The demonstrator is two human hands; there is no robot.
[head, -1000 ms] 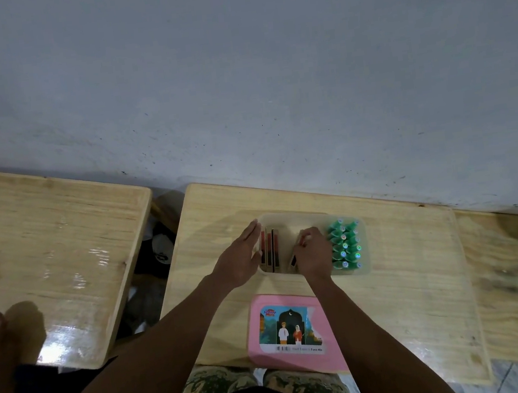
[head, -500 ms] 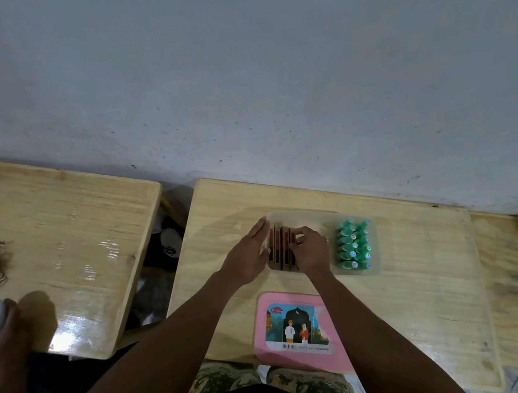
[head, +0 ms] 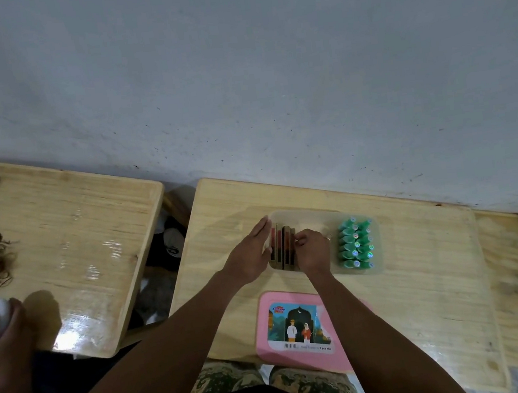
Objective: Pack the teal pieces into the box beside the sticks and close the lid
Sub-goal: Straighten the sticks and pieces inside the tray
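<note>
Head view: box (head: 319, 218) near the desk's (head: 425, 290) far edge, teal pieces (head: 356, 245) packed right; left hand (head: 252, 256) flat, right hand (head: 311, 250) pinching sticks (head: 282, 249). Lid (head: 300, 328) looks light, stiff; take its edges.

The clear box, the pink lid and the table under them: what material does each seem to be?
The clear rectangular box looks like translucent, slightly frosted plastic: the table grain shows dimly through its wall. The flat pink lid seems smooth opaque plastic with a printed paper label. The pale wooden table shows straight grain and a glossy sheen, probably varnished.
</note>
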